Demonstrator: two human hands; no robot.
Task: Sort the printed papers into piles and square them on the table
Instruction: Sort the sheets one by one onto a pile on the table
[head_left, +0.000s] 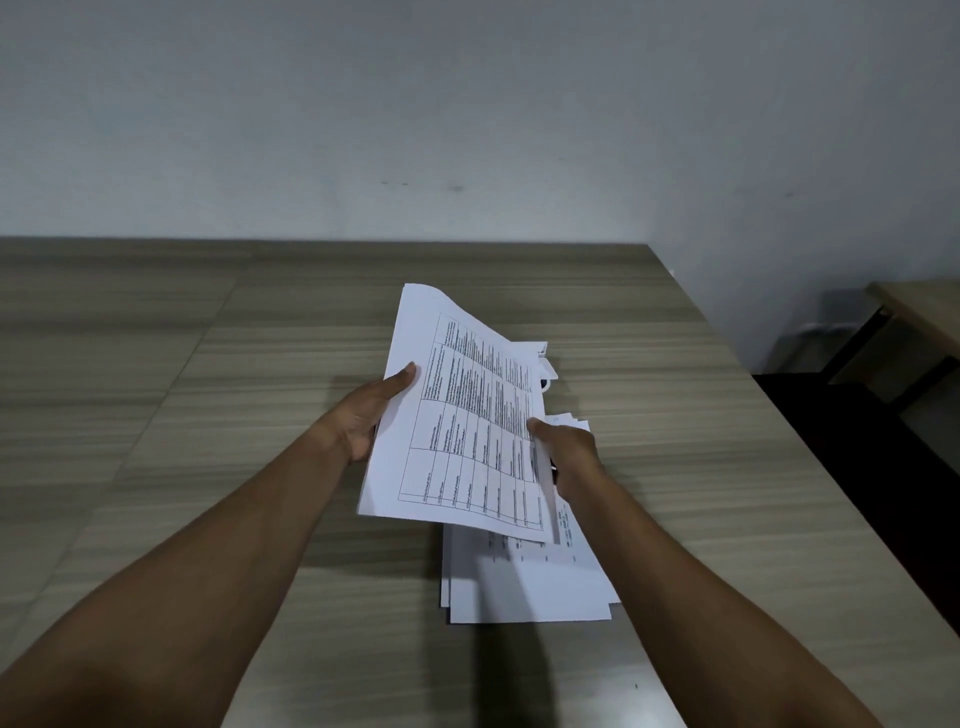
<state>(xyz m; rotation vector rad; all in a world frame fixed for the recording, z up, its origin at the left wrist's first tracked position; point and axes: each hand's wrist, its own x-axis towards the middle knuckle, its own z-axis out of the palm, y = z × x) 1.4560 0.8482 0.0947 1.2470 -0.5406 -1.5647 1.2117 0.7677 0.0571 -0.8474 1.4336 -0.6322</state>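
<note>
White sheaf (460, 457) held between left grip (363, 415), right grip (569, 452), above pile (519, 587).

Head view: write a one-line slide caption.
A printed sheaf held by left hand and right hand over a loose pile on the table.

white papers (457, 447) with black grids, wood-grain table (208, 364).

A white sheaf of printed papers (457, 431), top sheet showing a table grid, is tilted above a loosely fanned pile (524, 577) lying flat.
</note>
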